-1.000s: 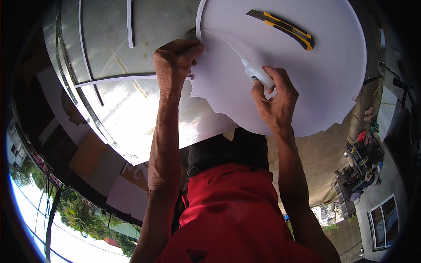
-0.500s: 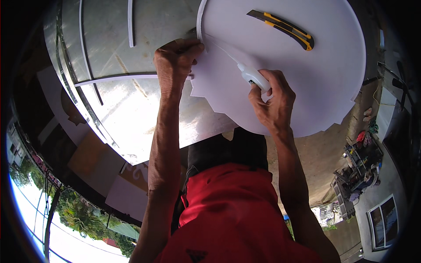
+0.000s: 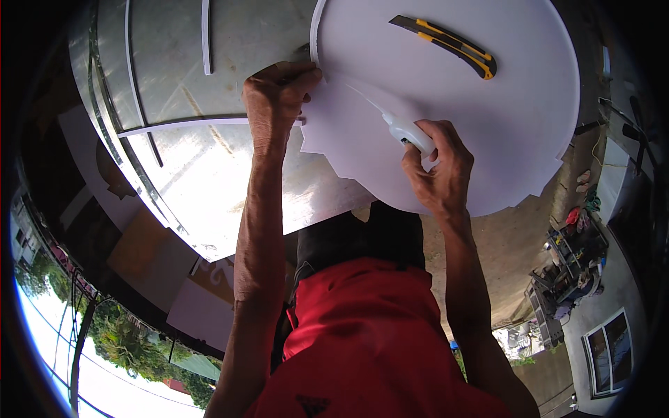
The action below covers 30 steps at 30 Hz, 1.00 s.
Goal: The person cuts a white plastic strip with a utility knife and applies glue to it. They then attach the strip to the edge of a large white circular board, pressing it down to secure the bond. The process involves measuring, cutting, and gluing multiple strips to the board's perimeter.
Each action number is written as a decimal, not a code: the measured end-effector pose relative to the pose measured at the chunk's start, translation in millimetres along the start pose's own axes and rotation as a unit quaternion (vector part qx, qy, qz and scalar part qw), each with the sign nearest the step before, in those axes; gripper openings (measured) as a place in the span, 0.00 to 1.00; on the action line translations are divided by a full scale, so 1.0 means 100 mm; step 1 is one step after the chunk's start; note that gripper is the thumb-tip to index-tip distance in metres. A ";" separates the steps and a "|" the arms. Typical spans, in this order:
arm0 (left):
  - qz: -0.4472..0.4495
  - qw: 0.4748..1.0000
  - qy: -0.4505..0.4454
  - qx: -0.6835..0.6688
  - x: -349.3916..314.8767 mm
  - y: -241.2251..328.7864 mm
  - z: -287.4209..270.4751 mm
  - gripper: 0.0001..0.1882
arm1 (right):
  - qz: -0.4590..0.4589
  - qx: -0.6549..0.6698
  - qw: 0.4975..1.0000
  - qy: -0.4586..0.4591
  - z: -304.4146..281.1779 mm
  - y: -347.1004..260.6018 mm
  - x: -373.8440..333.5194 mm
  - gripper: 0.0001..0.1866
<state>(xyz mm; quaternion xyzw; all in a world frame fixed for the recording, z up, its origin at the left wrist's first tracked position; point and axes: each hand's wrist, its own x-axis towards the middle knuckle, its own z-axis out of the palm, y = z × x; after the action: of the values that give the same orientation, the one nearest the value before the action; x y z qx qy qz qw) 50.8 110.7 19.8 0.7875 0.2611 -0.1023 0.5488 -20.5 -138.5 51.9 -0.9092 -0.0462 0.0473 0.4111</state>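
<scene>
A large white disc (image 3: 516,139) with a partly jagged near edge lies before me. Along its left rim a narrow white strip (image 3: 314,35) stands up, and my left hand (image 3: 279,94) pinches it at the edge. My right hand (image 3: 446,167) is closed around a small white squeeze bottle (image 3: 410,132) with a long thin nozzle. The nozzle points up and left toward the pinched spot, its tip apart from the strip. Farther back on the disc rests a black and yellow utility knife (image 3: 449,47), blade out.
Under the disc is a shiny metal-like tabletop (image 3: 230,188). A long pale strip (image 3: 188,124) passes behind my left wrist; whether it joins the pinched strip I cannot tell. Another thin strip (image 3: 207,38) lies farther back. At the right stands a cluttered rack (image 3: 568,272).
My right hand has drawn the squeeze bottle slightly right and down, away from the rim. My left hand keeps its pinch, nearly still.
</scene>
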 end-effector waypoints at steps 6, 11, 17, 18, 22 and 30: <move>0.001 1.000 0.000 -0.001 0.00 0.01 0.00 0.11 | 0.042 0.005 0.999 -0.019 -0.12 0.01 -0.08 0.18; -0.006 1.000 -0.002 -0.009 0.00 0.00 0.01 0.11 | 0.166 0.198 0.966 -0.010 -0.21 0.13 -0.10 0.22; 0.009 1.000 -0.001 -0.020 0.03 -0.07 0.02 0.12 | 0.206 0.534 0.819 -0.037 -0.29 0.48 0.11 0.25; 0.015 1.000 0.002 -0.019 0.03 -0.08 0.01 0.12 | 0.200 0.533 0.821 -0.031 -0.30 0.53 0.20 0.24; -0.028 0.999 0.006 -0.032 0.00 0.01 0.01 0.11 | 0.164 0.467 0.869 0.026 -0.38 0.47 0.75 0.21; -0.018 0.998 0.001 -0.055 0.03 -0.07 0.00 0.10 | 0.081 0.171 0.976 0.109 -0.59 0.82 1.76 0.21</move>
<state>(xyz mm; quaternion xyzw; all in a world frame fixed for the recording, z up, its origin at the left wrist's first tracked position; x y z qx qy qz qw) 49.8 113.6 12.8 0.7517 0.2805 -0.0970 0.5889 164.8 -214.6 20.6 -0.8259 0.0816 -0.0114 0.5577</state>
